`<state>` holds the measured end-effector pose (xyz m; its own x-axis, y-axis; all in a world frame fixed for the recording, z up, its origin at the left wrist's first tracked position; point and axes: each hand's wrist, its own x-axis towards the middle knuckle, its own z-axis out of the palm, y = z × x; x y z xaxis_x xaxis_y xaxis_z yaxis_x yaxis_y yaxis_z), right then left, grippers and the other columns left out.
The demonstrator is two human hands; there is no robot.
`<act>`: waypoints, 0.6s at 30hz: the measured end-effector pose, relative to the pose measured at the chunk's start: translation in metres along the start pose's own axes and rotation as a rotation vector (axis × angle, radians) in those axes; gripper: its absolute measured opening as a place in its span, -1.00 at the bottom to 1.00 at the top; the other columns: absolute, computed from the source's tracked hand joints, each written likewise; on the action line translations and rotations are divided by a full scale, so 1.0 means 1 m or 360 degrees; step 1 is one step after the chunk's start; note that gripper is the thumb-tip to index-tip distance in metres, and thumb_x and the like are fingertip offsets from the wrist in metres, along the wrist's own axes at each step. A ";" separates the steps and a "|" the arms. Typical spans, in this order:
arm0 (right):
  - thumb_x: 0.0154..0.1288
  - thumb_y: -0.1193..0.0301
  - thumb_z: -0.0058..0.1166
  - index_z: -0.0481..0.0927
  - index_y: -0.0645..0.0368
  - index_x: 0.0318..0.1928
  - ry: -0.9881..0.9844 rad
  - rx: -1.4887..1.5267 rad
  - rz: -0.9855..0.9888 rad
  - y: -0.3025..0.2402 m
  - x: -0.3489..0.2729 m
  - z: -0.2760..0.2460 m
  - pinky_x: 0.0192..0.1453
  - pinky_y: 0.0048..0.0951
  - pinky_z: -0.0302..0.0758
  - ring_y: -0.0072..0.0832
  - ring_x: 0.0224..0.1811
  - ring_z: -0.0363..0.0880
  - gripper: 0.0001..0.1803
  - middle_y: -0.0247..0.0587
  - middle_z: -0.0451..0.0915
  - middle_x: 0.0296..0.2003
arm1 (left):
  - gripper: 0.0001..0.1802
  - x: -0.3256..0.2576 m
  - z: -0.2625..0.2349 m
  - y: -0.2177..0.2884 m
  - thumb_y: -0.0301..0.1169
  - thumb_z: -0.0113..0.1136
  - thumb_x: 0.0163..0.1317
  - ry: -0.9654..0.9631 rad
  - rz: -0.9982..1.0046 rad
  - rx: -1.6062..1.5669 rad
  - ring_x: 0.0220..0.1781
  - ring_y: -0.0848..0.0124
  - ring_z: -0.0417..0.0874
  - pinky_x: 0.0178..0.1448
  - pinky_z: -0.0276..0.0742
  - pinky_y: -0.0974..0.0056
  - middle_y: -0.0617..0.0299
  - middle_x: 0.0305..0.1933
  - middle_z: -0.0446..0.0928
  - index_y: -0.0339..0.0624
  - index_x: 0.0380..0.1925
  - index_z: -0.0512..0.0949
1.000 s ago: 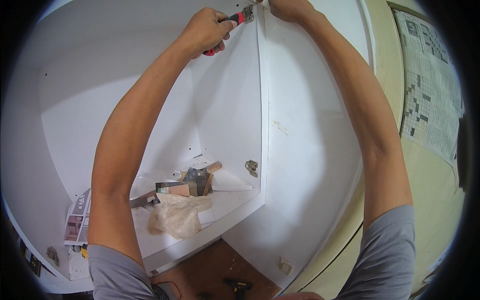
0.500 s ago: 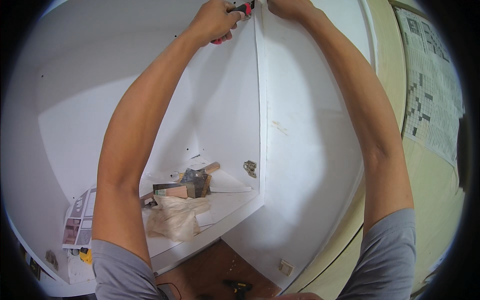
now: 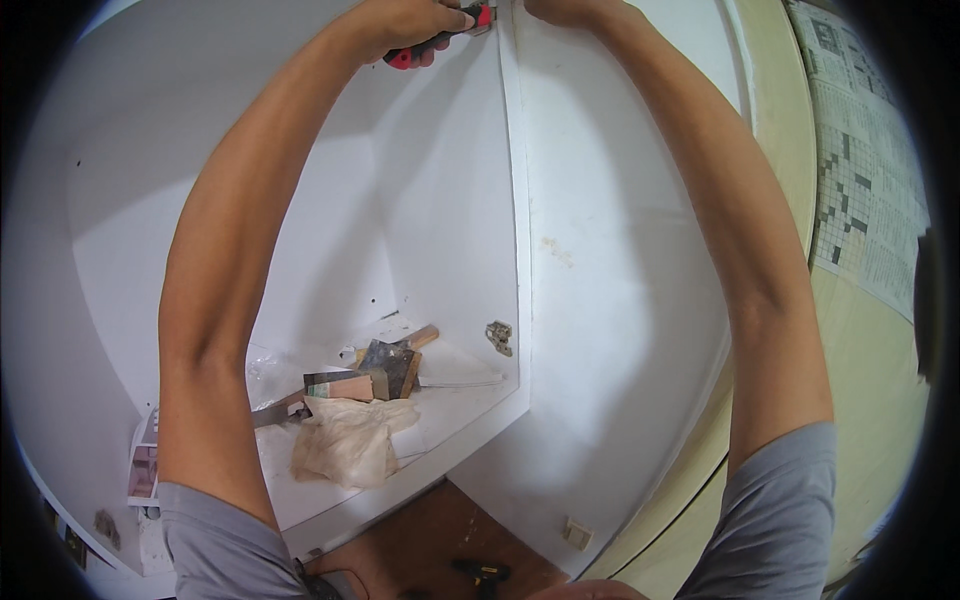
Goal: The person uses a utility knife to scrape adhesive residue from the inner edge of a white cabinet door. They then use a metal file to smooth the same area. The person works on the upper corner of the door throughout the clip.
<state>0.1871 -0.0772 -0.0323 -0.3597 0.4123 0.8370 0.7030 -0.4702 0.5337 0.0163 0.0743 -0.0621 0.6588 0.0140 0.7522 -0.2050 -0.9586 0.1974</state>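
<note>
High up at the cabinet, my left hand (image 3: 400,25) is wrapped round a red and black utility knife (image 3: 428,46). The knife's front end is against the edge of the white upright panel (image 3: 511,150). Across that edge, my right hand (image 3: 562,10) rests at the white wall surface; the top of the picture cuts off most of its fingers. A metal hinge (image 3: 499,338) is fixed low on the panel's inner side.
On the cabinet's bottom shelf lie a beige cloth (image 3: 350,440), a dark scraper plate (image 3: 390,362) and wooden pieces (image 3: 345,388). Below, a drill (image 3: 483,574) stands on the brown floor (image 3: 410,530). Newspaper (image 3: 860,170) covers part of the pale board at right.
My left hand has shifted a little left and up with the knife, whose handle now shows more. My right hand has moved slightly left, and the view has shifted somewhat.
</note>
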 end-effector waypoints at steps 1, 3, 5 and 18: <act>0.29 0.62 -0.06 0.68 -0.03 0.16 0.0009 0.0024 0.0009 -0.002 -0.002 0.004 0.32 -0.05 0.45 -0.09 0.17 0.64 -0.51 -0.17 0.77 0.03 | -0.75 -0.006 0.005 0.004 -0.38 0.23 0.36 0.0066 -0.0029 -0.0003 -0.70 0.41 0.44 -0.64 0.31 0.23 0.22 -0.64 0.44 -0.33 -0.46 0.63; 0.29 0.62 -0.07 0.69 -0.04 0.15 -0.0049 0.0032 0.0096 -0.004 -0.004 0.000 0.30 -0.05 0.48 -0.08 0.15 0.66 -0.51 -0.15 0.76 0.03 | -0.72 -0.004 0.009 -0.001 -0.37 0.26 0.37 0.0026 -0.0046 -0.0089 -0.70 0.40 0.45 -0.63 0.32 0.24 0.21 -0.64 0.44 -0.32 -0.50 0.60; 0.29 0.62 -0.07 0.70 -0.05 0.14 -0.0065 0.0044 0.0098 -0.006 0.002 -0.005 0.28 -0.06 0.50 -0.07 0.13 0.67 -0.51 -0.14 0.76 0.04 | -0.69 -0.001 -0.001 -0.002 -0.35 0.28 0.37 -0.0154 -0.0018 -0.0241 -0.69 0.40 0.46 -0.63 0.33 0.24 0.21 -0.64 0.44 -0.30 -0.54 0.59; 0.26 0.60 -0.03 0.76 0.00 0.06 -0.0188 -0.0051 0.0068 0.012 0.004 0.012 0.39 0.02 0.40 -0.10 0.21 0.66 -0.56 -0.10 0.74 0.09 | -0.63 -0.034 0.006 0.011 -0.29 0.26 0.43 -0.0247 -0.0138 0.0033 -0.66 0.43 0.47 -0.61 0.35 0.27 0.24 -0.66 0.43 -0.23 -0.57 0.56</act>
<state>0.2013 -0.0713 -0.0238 -0.2534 0.4795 0.8402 0.6954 -0.5135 0.5028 -0.0037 0.0615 -0.0894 0.7774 0.0546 0.6267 -0.1284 -0.9615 0.2431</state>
